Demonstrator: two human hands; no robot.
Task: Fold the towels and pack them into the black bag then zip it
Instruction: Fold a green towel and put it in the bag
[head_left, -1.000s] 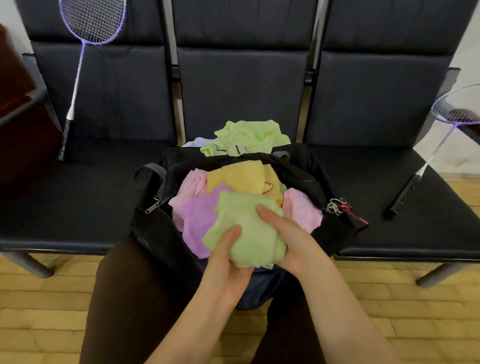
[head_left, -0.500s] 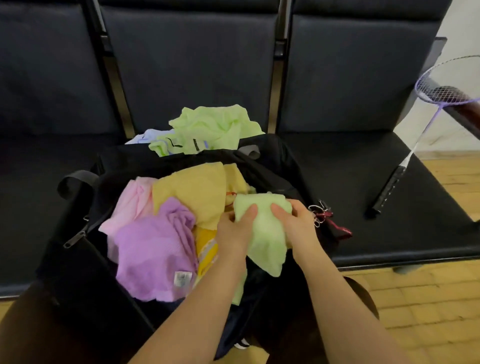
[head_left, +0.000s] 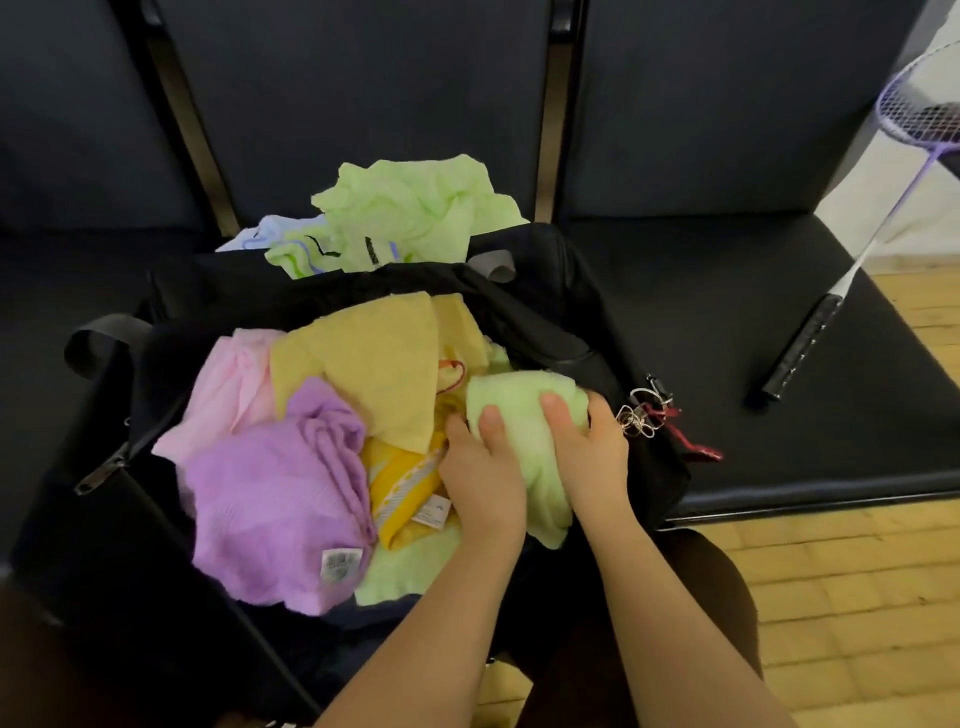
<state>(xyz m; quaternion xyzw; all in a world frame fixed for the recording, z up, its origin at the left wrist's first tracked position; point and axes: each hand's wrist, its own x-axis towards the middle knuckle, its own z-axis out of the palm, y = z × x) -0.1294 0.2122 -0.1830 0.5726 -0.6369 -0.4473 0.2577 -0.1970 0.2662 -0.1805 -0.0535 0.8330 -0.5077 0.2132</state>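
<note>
The black bag lies open on the dark bench seat, stuffed with towels. A folded light green towel sits at the bag's right side, gripped by both hands: my left hand on its left edge, my right hand on its right. Inside the bag also lie a purple towel, a pink towel, a yellow towel and a brighter yellow one. Behind the bag, an unfolded light green towel and a pale blue one are heaped on the seat.
A purple badminton racket leans across the right seat. A bunch of keys with a red tag hangs at the bag's right edge. The zipper pull shows at the left. Wooden floor lies at the lower right.
Both hands carried the folded green towel from the bag's front middle to its right side and pressed it lower in. The view shifted right and closer.
</note>
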